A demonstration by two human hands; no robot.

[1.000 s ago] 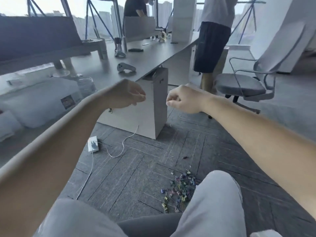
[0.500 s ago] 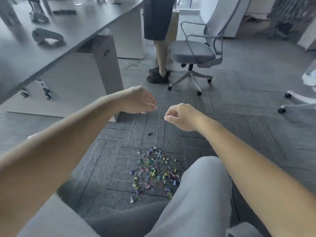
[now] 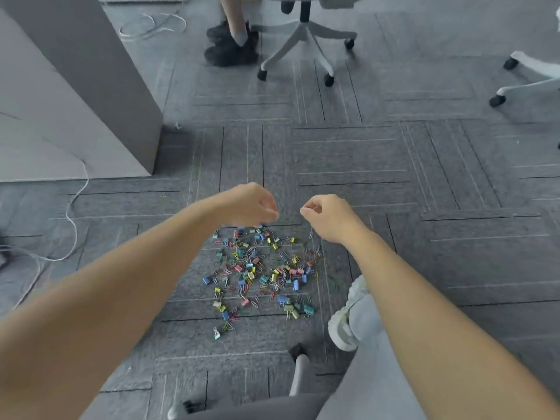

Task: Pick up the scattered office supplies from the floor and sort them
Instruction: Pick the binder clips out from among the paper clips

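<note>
A heap of small coloured binder clips and wire paper clips point(image 3: 260, 268) lies scattered on the grey carpet in front of me. My left hand point(image 3: 251, 204) hovers over the far left edge of the heap, fingers curled with thumb and fingertips pinched together. My right hand point(image 3: 327, 216) hangs over the far right edge in the same curled pinch. Nothing shows clearly inside either hand. One thin silver paper clip point(image 3: 311, 234) sits just below my right hand; whether it touches the fingers I cannot tell.
A grey desk panel point(image 3: 91, 86) stands at the left with a white cable point(image 3: 75, 207) trailing beside it. Ahead are another person's black shoes point(image 3: 233, 47) and a chair base point(image 3: 306, 34). A second chair base point(image 3: 530, 77) is far right. My white shoe point(image 3: 348, 325) rests beside the heap.
The view has tipped down from the desk to the floor. Both hands have dropped lower and now hover right over the clip heap, still curled.
</note>
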